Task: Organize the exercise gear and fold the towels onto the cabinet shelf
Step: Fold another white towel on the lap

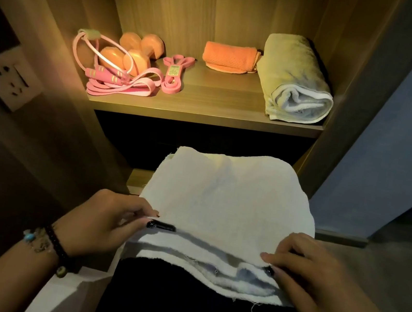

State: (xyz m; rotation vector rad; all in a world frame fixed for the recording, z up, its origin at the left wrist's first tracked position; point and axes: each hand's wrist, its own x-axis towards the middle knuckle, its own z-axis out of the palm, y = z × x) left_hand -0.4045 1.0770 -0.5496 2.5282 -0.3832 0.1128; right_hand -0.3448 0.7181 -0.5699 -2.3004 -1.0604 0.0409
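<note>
While the shelf (207, 107) already carries most of the load, we judge the task to be well past halfway. On its left side the orange dumbbells (135, 52) sit grouped with the pink jump rope (105, 68) and the pink resistance bands (172, 74). Further right, a folded orange towel (228, 57) lies just beside a larger pale towel (296, 81), folded over on itself at the shelf's right end.

What remains is the white towel (226, 205), spread across our lap below the shelf and part folded, with layered edges showing near us. Our left hand (107, 218) pinches its near left corner between thumb and fingers, and our right hand (304, 276) grips the near right edge, the two hands well apart. We reckon this towel needs its fold finished and then a place on the shelf, perhaps in the bare middle front.
</note>
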